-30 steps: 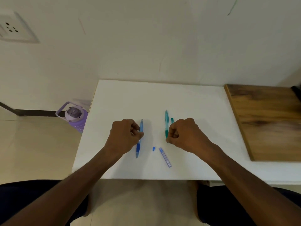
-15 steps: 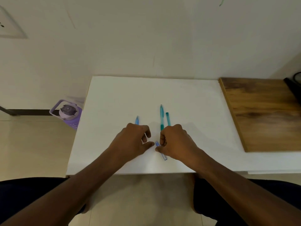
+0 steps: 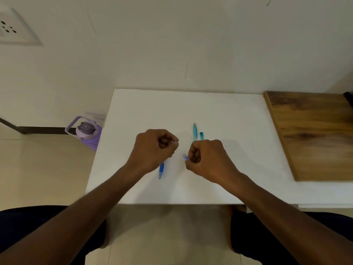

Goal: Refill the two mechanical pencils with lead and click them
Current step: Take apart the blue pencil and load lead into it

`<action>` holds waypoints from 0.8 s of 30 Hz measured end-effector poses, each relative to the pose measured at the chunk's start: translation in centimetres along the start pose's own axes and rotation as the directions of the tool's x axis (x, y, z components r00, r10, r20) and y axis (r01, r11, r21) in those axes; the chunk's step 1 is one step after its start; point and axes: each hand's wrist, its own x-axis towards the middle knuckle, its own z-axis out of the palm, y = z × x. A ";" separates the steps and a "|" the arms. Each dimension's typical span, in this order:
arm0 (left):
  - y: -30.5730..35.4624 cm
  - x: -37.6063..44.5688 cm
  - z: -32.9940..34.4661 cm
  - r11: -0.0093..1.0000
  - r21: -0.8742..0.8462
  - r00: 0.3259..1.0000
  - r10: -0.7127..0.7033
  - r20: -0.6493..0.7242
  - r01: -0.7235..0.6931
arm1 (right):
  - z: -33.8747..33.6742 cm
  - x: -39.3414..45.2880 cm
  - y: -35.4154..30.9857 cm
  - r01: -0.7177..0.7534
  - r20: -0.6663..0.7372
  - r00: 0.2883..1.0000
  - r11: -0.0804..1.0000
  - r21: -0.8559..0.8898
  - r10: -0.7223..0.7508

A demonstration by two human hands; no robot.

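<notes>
My right hand (image 3: 207, 158) is closed around the small blue lead case (image 3: 185, 157); only one end of the case sticks out toward the left. My left hand (image 3: 154, 150) hovers a short way to the left with thumb and fingertips pinched together, and I cannot see anything between them. The blue mechanical pencil (image 3: 161, 170) lies on the white table (image 3: 238, 150), its upper part hidden under my left hand. The teal mechanical pencil (image 3: 194, 131) lies just beyond my right hand, with its small teal cap (image 3: 201, 135) beside it.
A wooden board (image 3: 313, 134) covers the table's right end. A purple water bottle (image 3: 87, 131) stands on the floor left of the table. The wall runs right behind the table's far edge.
Both hands met at the lead case. My right hand has lifted the case off the table, and my left hand has drawn away to the left with its fingertips pinched.
</notes>
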 end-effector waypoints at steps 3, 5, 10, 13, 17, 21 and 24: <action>-0.1 0.3 -0.2 0.989 -0.134 0.998 -0.064 0.014 0.065 | 0.3 0.2 -0.6 0.069 -0.052 0.996 0.997 0.035 -0.067; -0.4 0.2 0.0 0.979 -0.184 0.996 -0.086 0.031 0.090 | 0.3 0.3 -1.0 0.104 -0.082 0.992 0.994 0.038 -0.100; -0.7 0.0 0.1 0.961 -0.235 0.989 -0.136 0.064 0.148 | 0.4 0.3 -1.4 0.112 -0.117 0.987 0.994 0.016 -0.109; -0.4 0.0 0.1 0.949 -0.256 0.981 -0.166 0.099 0.186 | 0.2 0.2 -1.3 0.103 -0.121 0.987 0.995 0.004 -0.101; -0.2 -0.1 0.1 0.933 -0.301 0.978 -0.174 0.110 0.200 | 0.1 0.2 -1.1 0.124 -0.143 0.982 0.992 -0.001 -0.123; -0.1 0.0 0.1 0.911 -0.352 0.976 -0.178 0.129 0.213 | -0.1 0.1 -1.1 0.146 -0.188 0.972 0.989 -0.003 -0.144; -0.3 0.1 0.1 0.909 -0.356 0.974 -0.172 0.148 0.215 | -0.3 0.2 -1.1 0.166 -0.194 0.967 0.986 -0.015 -0.165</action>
